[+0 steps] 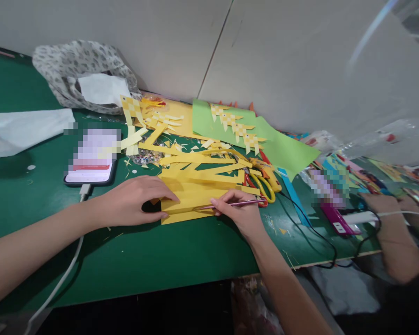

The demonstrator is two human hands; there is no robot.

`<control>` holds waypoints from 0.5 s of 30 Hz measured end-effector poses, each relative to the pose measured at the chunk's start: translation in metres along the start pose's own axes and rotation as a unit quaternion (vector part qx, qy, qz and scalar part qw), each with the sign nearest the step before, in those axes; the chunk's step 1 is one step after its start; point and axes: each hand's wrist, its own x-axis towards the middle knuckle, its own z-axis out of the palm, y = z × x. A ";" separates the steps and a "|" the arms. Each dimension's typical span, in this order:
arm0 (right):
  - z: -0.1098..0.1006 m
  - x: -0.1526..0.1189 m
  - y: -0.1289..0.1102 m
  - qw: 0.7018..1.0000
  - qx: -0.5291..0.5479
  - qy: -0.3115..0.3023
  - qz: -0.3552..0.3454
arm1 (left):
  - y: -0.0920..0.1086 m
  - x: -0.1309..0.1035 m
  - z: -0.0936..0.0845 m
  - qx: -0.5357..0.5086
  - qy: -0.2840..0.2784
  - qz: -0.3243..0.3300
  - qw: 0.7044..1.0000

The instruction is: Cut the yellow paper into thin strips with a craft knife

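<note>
My left hand (139, 201) rests at the left edge of a yellow paper sheet (185, 197), thumb and forefinger spread apart with their tips on the paper. Pinched in my right hand (238, 210) is a slim pink pen-shaped tool (246, 203). Its thin tip points left and meets the sheet near the lower edge; whether it is a pen or a knife I cannot tell. Cut yellow paper strips (199, 160) lie loosely beyond the sheet. Just right of them are yellow-handled scissors (267, 188) and a yellow glue gun (272, 177).
A charging phone (91, 158) lies left, its white cable (71, 265) passing under my left forearm. Woven paper fish (235, 125) sit on green paper (286, 144). A patterned fabric bag (84, 70) stands behind. On the right are a purple power strip (338, 221) and another person's hand (384, 209).
</note>
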 end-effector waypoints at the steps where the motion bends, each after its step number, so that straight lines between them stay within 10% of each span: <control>1: -0.002 0.000 0.001 1.000 -0.002 0.003 -0.001 | 0.000 0.000 0.000 -0.003 0.003 0.000 1.000; 15: -0.031 0.006 0.012 1.000 -0.016 0.012 -0.020 | 0.001 -0.001 0.000 -0.010 0.007 -0.012 1.000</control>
